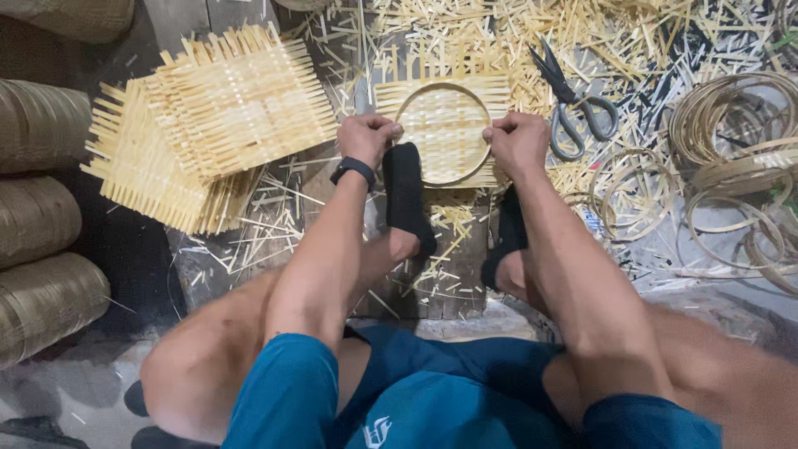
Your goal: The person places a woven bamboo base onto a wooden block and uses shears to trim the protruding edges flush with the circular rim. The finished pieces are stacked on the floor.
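from the head view, looking down past blue shorts and bare knees, the left hand (368,137) is closed in a fist on the left edge of a square woven mat of pale bamboo strips with a round bamboo hoop pressed onto it (442,125), a black wristband (353,169) sitting just behind that hand. the right hand (517,143) is closed the same way on the mat's right edge, knuckles up, so both hands grip the piece from opposite sides. the mat lies on a worn wooden board (274,249) straight ahead of the person, between the two hands and just beyond two feet in black socks (406,195) (the toes of the left one touch the mat's near edge). to the left, well apart from the hands, a stack of similar square woven bamboo mats (208,125) lies with loose strip ends sticking out all round. just right of the right hand, a pair of grey-handled scissors (572,104) lies shut on a litter of bamboo offcuts (465,25). further right, loose bamboo hoops (731,158) lie overlapping in a heap. rolled bundles of woven material (37,216) are stacked along the far left edge.
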